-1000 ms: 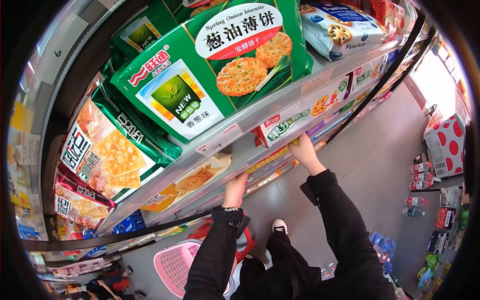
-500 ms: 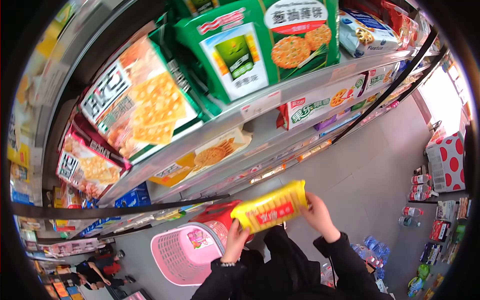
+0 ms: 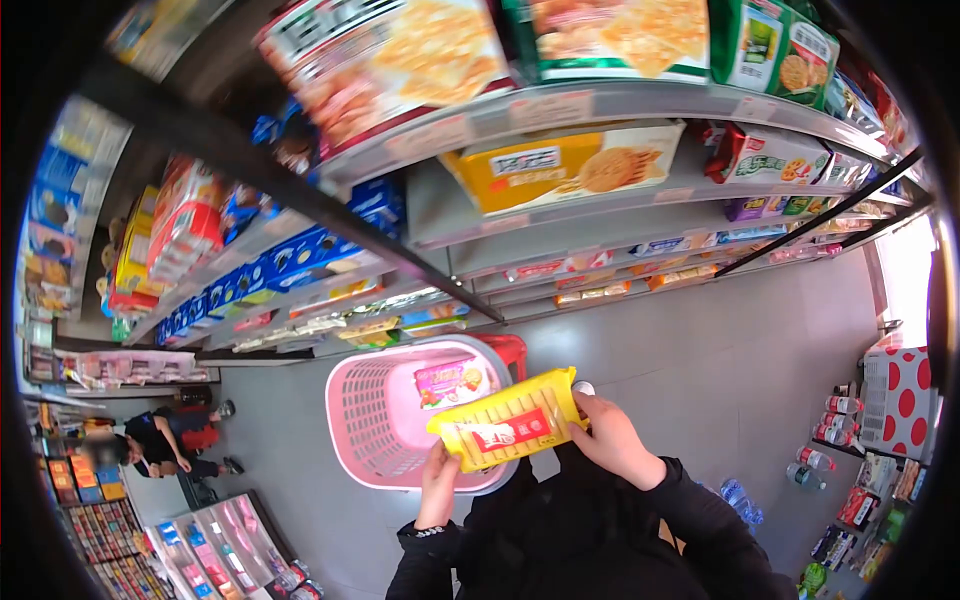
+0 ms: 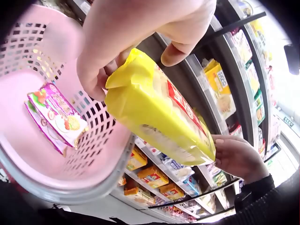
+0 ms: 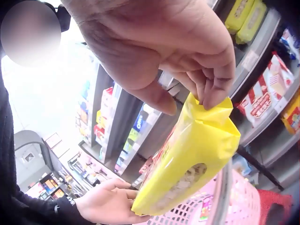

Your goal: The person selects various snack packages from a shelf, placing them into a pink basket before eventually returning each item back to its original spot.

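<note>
A yellow biscuit pack (image 3: 505, 425) with a red label is held level in front of the body, spanning both hands. My left hand (image 3: 437, 485) grips its left end, thumb on the labelled face. At the other end my right hand (image 3: 620, 440) pinches the pack, fingers curled over the crimped seal in the right wrist view. A window in its side (image 5: 190, 180) shows pale contents. Just beyond the left hand stands a pink basket (image 3: 375, 400), partly overlapped by the pack. Inside lies a purple and white packet (image 4: 56, 115); the left wrist view shows a second one beneath it.
Curved shelves (image 3: 560, 220) of packaged biscuits run across the front, with a yellow and white box (image 3: 570, 165) on one level. A red basket (image 3: 505, 352) sits behind the pink one. Water bottles (image 3: 735, 500) stand at right; a person (image 3: 165, 440) is at far left.
Both hands took the yellow pack from the lower shelf and brought it back toward the body. It has turned more face-up, near the pink basket. The head view has swung left.
</note>
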